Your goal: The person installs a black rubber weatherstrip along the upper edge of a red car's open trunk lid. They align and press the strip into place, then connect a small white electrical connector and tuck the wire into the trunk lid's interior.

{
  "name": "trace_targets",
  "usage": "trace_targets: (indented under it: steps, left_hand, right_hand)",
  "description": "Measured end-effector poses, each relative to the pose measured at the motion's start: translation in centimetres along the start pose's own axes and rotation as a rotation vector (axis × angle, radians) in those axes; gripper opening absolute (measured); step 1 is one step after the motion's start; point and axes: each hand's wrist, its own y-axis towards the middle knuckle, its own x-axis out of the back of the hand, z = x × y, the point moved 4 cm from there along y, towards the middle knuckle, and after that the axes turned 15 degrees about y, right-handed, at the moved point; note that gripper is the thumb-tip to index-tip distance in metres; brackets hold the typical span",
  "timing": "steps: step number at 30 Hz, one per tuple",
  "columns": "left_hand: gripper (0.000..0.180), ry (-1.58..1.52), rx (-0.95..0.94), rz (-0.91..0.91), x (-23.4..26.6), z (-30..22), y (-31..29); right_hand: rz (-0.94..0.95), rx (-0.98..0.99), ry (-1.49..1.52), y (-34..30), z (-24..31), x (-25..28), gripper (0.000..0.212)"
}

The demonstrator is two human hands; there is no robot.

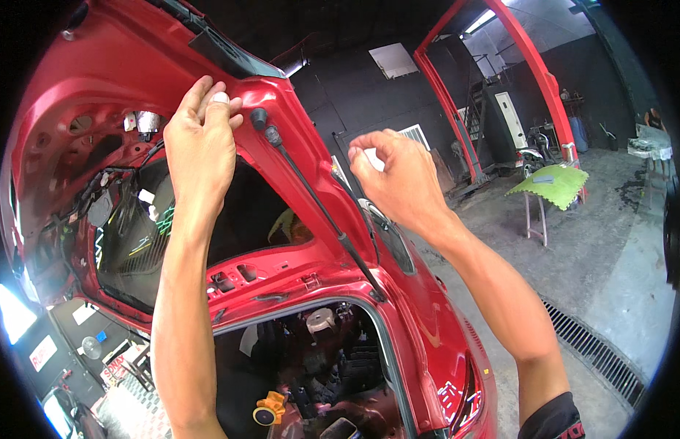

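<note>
The raised tailgate (230, 274) of a red car fills the left and middle, with its window and a bare inner panel showing. My left hand (202, 146) is up against its red edge, fingers stretched and slightly bent, gripping nothing visible. Whether the fingertips press on the metal I cannot tell. To the right, my right hand (402, 179) is raised in the air beside the tailgate, thumb and fingers curled in a pinch. What it holds, if anything, is hidden. Between my hands a black gas strut (318, 201) slants down to the body, near a dark rubber stop (259, 118).
Below, the open boot (303, 322) contains an orange tool with a round black pad (267, 413). A red lift post (556, 102), a stand with a green cover (556, 184) and a floor grate (596, 347) are on the right. Exposed wiring (99, 183) hangs inside the tailgate.
</note>
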Motion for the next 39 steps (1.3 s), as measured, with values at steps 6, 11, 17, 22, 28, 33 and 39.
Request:
trace_targets:
  steps: [6,11,17,22,28,33,39]
  left_hand:
    - [0.059,-0.031,0.096,0.044,0.7,-0.5,-1.3]
    - [0.061,0.067,0.073,0.09,4.0,0.3,-4.0]
    - [0.062,0.031,0.214,0.085,5.5,-0.8,-4.2]
    - [0.064,-0.032,0.276,0.008,3.2,-3.7,-3.8]
    - [0.064,-0.031,0.319,-0.131,-3.5,-3.5,-1.8]
    - [0.07,0.037,0.278,-0.392,-6.9,-2.3,0.9]
    - [0.057,0.064,0.396,-0.648,-12.4,-4.0,2.8]
  right_hand:
    - [0.043,0.037,-0.076,-2.2,2.8,4.1,0.026]
    - [0.103,0.013,-0.129,-2.2,6.0,5.8,0.026]
    - [0.188,0.233,-0.087,-3.3,9.3,4.7,0.021]
    - [0.208,0.385,0.091,-4.6,8.0,5.7,0.014]
    - [0.317,0.59,0.195,-5.1,2.2,9.0,0.016]
    - [0.364,0.658,0.343,-4.1,-4.4,11.9,0.017]
    - [0.338,0.631,0.423,-2.0,-10.7,14.6,0.017]
